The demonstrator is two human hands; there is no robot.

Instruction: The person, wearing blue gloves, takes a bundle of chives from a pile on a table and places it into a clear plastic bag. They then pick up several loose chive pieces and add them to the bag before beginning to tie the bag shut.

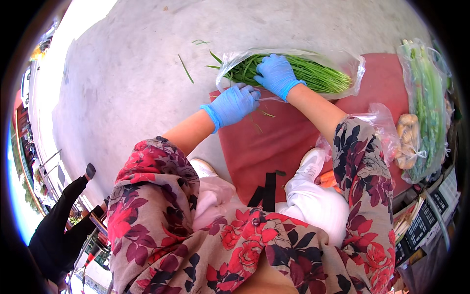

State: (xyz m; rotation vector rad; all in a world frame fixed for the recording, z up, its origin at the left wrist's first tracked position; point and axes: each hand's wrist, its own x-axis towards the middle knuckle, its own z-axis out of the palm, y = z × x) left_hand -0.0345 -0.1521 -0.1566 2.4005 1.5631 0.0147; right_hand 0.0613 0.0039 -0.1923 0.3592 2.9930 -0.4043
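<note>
A bundle of long green garlic chives (319, 73) lies in a clear plastic bag (358, 70), leaf tips toward the left and pale stem ends toward the right. My right hand (277, 75), in a blue disposable glove, reaches over the bag's near side and is curled on the leaves, its fingertips partly hidden. At the bag's near left edge, my left hand (235, 104), gloved the same way, has its fingers closed on the plastic. Beneath part of the bag and my left hand is a red cloth (264, 136), with a few loose leaf scraps (268, 114) on it.
Loose leaves (186, 69) lie on the concrete floor (139, 73). At the right are bagged long green vegetables (422, 92), a small bag of brownish produce (407, 141) and another clear bag (380, 125). A person in dark clothing (62, 220) is at the left.
</note>
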